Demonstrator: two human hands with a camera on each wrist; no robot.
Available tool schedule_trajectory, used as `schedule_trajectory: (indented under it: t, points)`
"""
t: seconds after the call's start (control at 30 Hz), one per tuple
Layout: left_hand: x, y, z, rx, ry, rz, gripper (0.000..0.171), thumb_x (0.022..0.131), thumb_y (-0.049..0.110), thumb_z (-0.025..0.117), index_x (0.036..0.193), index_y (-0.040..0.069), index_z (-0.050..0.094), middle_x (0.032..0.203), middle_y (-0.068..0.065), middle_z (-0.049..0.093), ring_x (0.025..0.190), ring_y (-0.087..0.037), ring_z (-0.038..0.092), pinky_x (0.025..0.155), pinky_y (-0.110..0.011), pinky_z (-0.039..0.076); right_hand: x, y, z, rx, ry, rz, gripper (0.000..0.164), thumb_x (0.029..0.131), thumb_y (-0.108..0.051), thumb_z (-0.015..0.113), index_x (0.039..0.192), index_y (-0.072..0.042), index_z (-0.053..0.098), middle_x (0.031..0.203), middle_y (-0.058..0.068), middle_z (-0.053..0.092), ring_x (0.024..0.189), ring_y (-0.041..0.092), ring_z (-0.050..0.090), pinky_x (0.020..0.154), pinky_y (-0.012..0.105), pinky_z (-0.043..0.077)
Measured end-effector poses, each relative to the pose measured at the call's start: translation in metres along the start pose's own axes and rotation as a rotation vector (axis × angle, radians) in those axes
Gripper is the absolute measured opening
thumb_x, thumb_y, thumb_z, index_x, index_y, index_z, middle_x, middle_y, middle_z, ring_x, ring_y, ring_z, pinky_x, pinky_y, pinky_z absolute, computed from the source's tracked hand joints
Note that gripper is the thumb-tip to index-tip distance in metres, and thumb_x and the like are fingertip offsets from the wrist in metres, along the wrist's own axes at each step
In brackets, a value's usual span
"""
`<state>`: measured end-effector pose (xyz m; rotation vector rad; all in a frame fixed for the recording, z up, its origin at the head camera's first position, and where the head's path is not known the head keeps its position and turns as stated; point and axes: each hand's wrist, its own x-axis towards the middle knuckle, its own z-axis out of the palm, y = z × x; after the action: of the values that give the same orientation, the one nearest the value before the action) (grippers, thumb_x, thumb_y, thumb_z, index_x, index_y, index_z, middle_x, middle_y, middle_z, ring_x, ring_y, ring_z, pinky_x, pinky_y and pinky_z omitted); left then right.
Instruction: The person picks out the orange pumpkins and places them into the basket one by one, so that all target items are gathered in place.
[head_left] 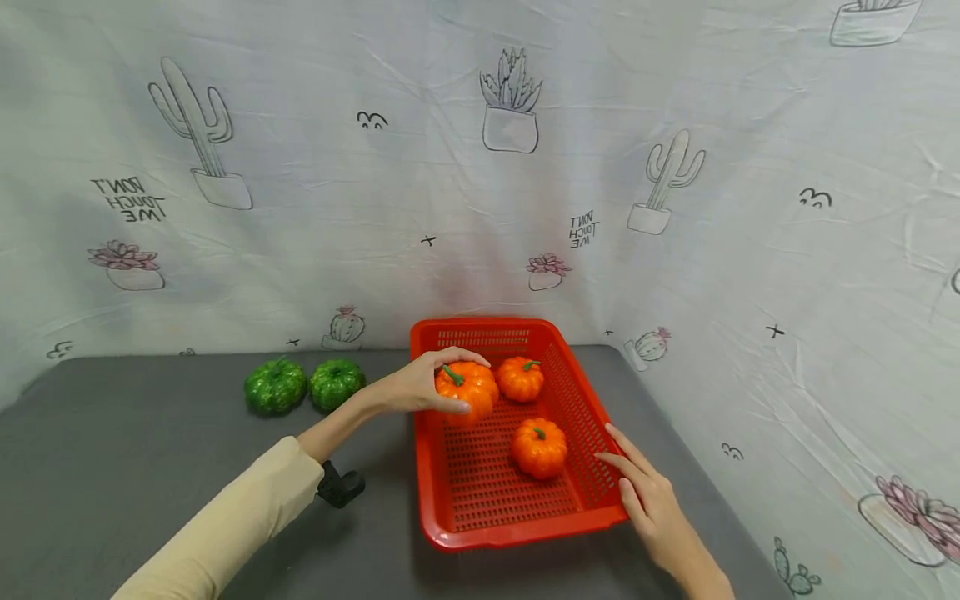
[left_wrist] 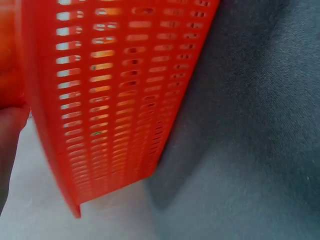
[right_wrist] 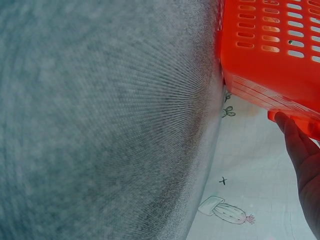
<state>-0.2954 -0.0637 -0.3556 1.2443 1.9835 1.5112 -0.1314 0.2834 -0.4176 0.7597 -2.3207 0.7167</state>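
My left hand holds an orange toy pumpkin with a green stem, thumb on the near side and fingers over the far side. It is above the left part of a red plastic basket with slotted walls. Two smaller orange pumpkins lie inside the basket, one toward the back and one near the middle right. My right hand grips the basket's right rim near the front corner. In the right wrist view, its fingers meet the rim from outside.
Two green pumpkins, one left of the other, sit on the dark grey table left of the basket. A white cloth printed with cacti hangs behind and along the right side. A black strap device shows by the left wrist.
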Motion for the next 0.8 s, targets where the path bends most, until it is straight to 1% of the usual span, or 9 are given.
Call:
schedule_trajectory:
  t: [0.1, 0.23, 0.33, 0.4, 0.5, 0.67, 0.8]
  points:
    - [0.009, -0.008, 0.002, 0.046, -0.049, 0.001, 0.054, 0.080, 0.018, 0.078, 0.130, 0.013, 0.057, 0.126, -0.003, 0.051, 0.106, -0.021, 0.054, 0.087, -0.036, 0.050, -0.001, 0.000, 0.001, 0.003, -0.001, 0.000, 0.039, 0.083, 0.009, 0.048, 0.117, 0.000, 0.064, 0.141, 0.022, 0.046, 0.124, 0.020, 0.048, 0.104, 0.013, 0.029]
    - [0.020, -0.015, 0.003, 0.078, -0.114, 0.017, 0.055, 0.080, 0.017, 0.078, 0.130, 0.011, 0.058, 0.126, -0.003, 0.051, 0.112, -0.020, 0.049, 0.090, -0.034, 0.049, -0.001, 0.000, 0.001, 0.007, 0.002, -0.006, 0.039, 0.083, 0.009, 0.048, 0.117, 0.000, 0.064, 0.140, 0.022, 0.046, 0.124, 0.021, 0.049, 0.104, 0.013, 0.029]
    - [0.028, -0.017, 0.002, 0.062, -0.170, 0.016, 0.056, 0.080, 0.014, 0.078, 0.132, 0.009, 0.056, 0.127, -0.004, 0.050, 0.115, -0.020, 0.048, 0.092, -0.034, 0.048, -0.001, 0.000, 0.001, 0.011, 0.005, -0.007, 0.039, 0.083, 0.009, 0.048, 0.116, 0.000, 0.065, 0.140, 0.022, 0.046, 0.125, 0.022, 0.048, 0.105, 0.014, 0.028]
    - [0.033, -0.019, 0.002, 0.063, -0.215, 0.005, 0.057, 0.081, 0.014, 0.077, 0.134, 0.008, 0.055, 0.129, -0.004, 0.049, 0.116, -0.021, 0.047, 0.092, -0.034, 0.048, -0.001, 0.000, 0.002, 0.012, 0.008, -0.007, 0.039, 0.082, 0.009, 0.048, 0.116, 0.000, 0.065, 0.140, 0.022, 0.046, 0.125, 0.022, 0.048, 0.105, 0.014, 0.028]
    - [0.038, -0.020, 0.002, 0.079, -0.279, -0.027, 0.058, 0.081, 0.015, 0.078, 0.135, 0.012, 0.055, 0.131, -0.003, 0.048, 0.116, -0.021, 0.047, 0.091, -0.034, 0.049, -0.001, 0.000, 0.001, 0.010, 0.009, -0.006, 0.039, 0.082, 0.010, 0.049, 0.117, 0.000, 0.064, 0.140, 0.022, 0.046, 0.125, 0.023, 0.048, 0.105, 0.014, 0.028]
    - [0.046, -0.021, 0.002, 0.123, -0.344, -0.104, 0.058, 0.079, 0.015, 0.080, 0.133, 0.020, 0.058, 0.135, 0.004, 0.050, 0.117, -0.015, 0.048, 0.092, -0.031, 0.048, -0.001, -0.001, 0.001, 0.004, -0.006, 0.026, 0.039, 0.084, 0.009, 0.049, 0.118, -0.002, 0.064, 0.142, 0.020, 0.045, 0.126, 0.022, 0.047, 0.105, 0.013, 0.028]
    - [0.052, -0.022, 0.002, 0.135, -0.414, -0.161, 0.061, 0.077, 0.014, 0.082, 0.133, 0.017, 0.059, 0.137, 0.007, 0.050, 0.120, -0.012, 0.047, 0.096, -0.029, 0.044, -0.001, -0.001, 0.002, 0.000, -0.003, 0.027, 0.039, 0.084, 0.008, 0.049, 0.117, -0.003, 0.065, 0.142, 0.020, 0.045, 0.126, 0.022, 0.047, 0.105, 0.013, 0.028]
